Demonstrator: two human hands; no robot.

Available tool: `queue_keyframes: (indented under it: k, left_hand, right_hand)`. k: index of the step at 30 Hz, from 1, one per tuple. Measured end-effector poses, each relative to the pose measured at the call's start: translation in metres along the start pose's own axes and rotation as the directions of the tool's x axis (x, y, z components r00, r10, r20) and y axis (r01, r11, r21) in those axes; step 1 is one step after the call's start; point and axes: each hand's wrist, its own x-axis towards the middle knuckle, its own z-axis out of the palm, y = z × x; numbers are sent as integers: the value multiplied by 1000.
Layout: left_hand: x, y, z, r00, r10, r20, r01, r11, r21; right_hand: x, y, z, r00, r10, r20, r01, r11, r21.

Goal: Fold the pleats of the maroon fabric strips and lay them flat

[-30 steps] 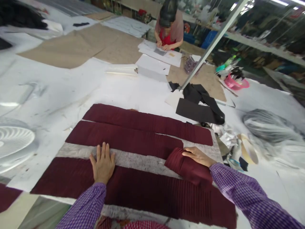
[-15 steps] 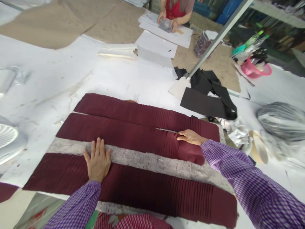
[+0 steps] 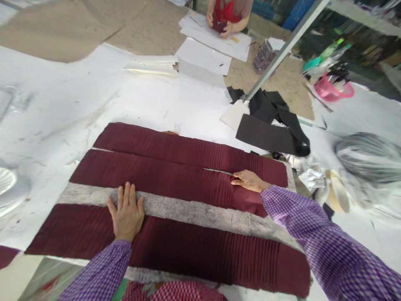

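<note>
Three rows of overlapping maroon fabric pieces lie across a grey, scuffed board (image 3: 188,210). My left hand (image 3: 127,215) rests flat with fingers spread, its palm on the near maroon row (image 3: 203,251) and its fingertips on the bare board. Thumb and fingers of my right hand (image 3: 249,180) are closed on the upper edge of the middle maroon row (image 3: 150,177), near its right end. A narrow pale gap shows just left of those fingertips. Beyond it lies the far maroon row (image 3: 175,146), close against the middle one.
A slanting metal post (image 3: 285,50) stands behind the rows beside black fabric strips (image 3: 269,133). To the right are a pink basket (image 3: 333,90) and a coiled grey bundle (image 3: 369,156). Across the table a co-worker's hands (image 3: 227,29) hold a dark maroon piece.
Both my hands keep nearly the same places on the fabric, and the view shifts slightly. The co-worker's hands have lifted the piece they hold, which now shows maroon instead of grey.
</note>
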Motion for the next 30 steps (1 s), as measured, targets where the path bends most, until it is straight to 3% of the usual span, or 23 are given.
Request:
queue_keyframes:
  k: [14,22,30]
  left_hand:
    - [0,-1,1,1000,-1,-5,1,1000,13]
    - [0,0,0,1000,-1,0,1,1000,0]
    - [-2,1,-1,1000,-3,3,3,1000,-18]
  right_hand:
    - [0,-10,1,999,36,5,-35,988,-151]
    - [-6,-17,6,992,108,-66,-119,974,-194]
    - [-14,-14,15,969,148,-195,-169,981,-95]
